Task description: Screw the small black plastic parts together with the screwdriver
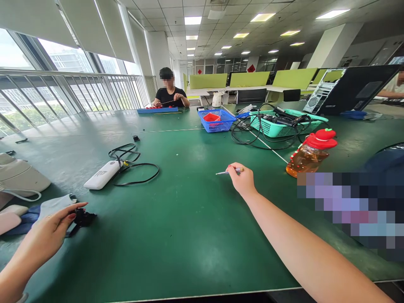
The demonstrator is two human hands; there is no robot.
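In my right hand, thumb and fingers pinch a slim screwdriver, its thin shaft pointing left just above the green table. The back end of its handle shows beyond my fingers. At the lower left, my left hand has its thumb and index finger at a small black object, whose kind I cannot make out. The other fingers are mostly hidden behind the hand. Beside that hand lie a blue and grey cloth and a pale pink rounded item.
A white power bank with a black cable lies centre-left. Further back stand a blue basket, a green basket of cables, and a red-lidded bottle. A person sits across the table behind a blue tray.
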